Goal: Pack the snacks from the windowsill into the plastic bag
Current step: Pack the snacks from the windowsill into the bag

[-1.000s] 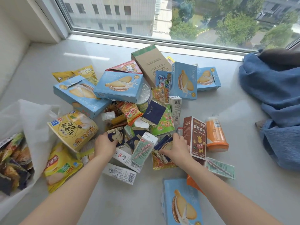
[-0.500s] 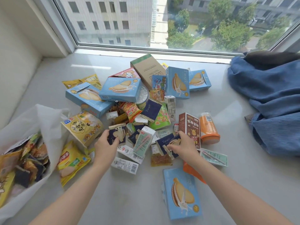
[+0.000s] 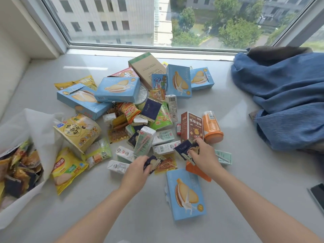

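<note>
Overall, entries ran from largest item to smallest:

- Windowsill point(image 3: 236, 130): pale stone ledge under the glass, with a blue cloth point(image 3: 287, 95) bunched at the right end, well apart from the pile.
- Plastic bag point(image 3: 26, 137): white, at the far left, mouth open toward the pile, already part-filled with packets. It lay to the left of both hands; the left hand was the nearer one.
- Snack pile point(image 3: 140, 109): boxes, cartons and pouches, spread between bag and hands.
- Noodle cup point(image 3: 78, 131) and yellow biscuit pouch point(image 3: 67, 169): these lay between the hands and the bag mouth, so a low sweep leftward would likely snag; a lifted carry looked safer.
- Left hand point(image 3: 135, 172): fingers closed on a dark-blue biscuit packet point(image 3: 153, 163).
- Right hand point(image 3: 204, 155): pinched shut on navy packets point(image 3: 184, 149), count unclear, beside the brown carton point(image 3: 192, 126).
</note>
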